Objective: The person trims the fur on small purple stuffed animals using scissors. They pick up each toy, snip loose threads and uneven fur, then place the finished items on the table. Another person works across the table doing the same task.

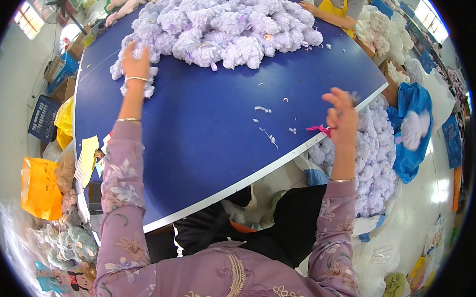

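Left grip [135,60] on lilac plush toy [137,76].

A heap of fluffy lilac plush toys [227,26] lies on the round blue table [196,141] at twelve o'clock; the left hand [135,62] rests at its eleven o'clock edge. More lilac plush pieces [372,165] pile off the table at three o'clock, just behind the right hand [343,118].

The blue surface [206,142] is the landmark: scattered bits of white fluff [262,109] lie near its middle. Off its left edge sit an orange plastic bag [38,187] and blue crates [44,116]. At its far right corner a person in a yellow apron [335,5] works, and a blue bag [411,129] lies beyond its right edge.
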The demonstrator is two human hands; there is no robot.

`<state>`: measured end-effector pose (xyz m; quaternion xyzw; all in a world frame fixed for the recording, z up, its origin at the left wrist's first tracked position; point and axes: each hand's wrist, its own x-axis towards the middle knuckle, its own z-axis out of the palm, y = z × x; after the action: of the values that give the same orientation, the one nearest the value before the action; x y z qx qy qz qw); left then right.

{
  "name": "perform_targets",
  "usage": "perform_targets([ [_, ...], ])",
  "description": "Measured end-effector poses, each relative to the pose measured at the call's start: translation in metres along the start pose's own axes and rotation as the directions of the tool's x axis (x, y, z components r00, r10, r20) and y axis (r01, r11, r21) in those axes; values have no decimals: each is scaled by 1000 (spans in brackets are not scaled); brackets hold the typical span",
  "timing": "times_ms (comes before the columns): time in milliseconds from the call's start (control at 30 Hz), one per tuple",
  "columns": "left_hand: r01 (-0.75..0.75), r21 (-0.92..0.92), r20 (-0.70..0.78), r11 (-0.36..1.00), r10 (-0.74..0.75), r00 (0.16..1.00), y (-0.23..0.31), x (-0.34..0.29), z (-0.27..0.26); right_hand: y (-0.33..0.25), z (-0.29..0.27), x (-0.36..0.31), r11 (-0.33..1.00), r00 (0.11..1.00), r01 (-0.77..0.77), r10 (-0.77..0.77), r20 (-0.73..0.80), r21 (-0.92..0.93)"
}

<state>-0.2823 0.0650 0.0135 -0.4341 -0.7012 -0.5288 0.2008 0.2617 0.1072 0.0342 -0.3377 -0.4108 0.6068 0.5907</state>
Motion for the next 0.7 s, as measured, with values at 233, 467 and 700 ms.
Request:
perform_targets([
  [233,201,133,643,971,-239,728,10,-45,-14,45,20,-4,944,984,-89,133,119,-317],
  [467,421,-355,788,835,26,615,131,-105,36,69,42,-10,877,959,5,132,251,-480],
  [700,127,-213,918,969,153,367,196,-132,34,70,44,-19,834,929,77,140,344,-546],
])
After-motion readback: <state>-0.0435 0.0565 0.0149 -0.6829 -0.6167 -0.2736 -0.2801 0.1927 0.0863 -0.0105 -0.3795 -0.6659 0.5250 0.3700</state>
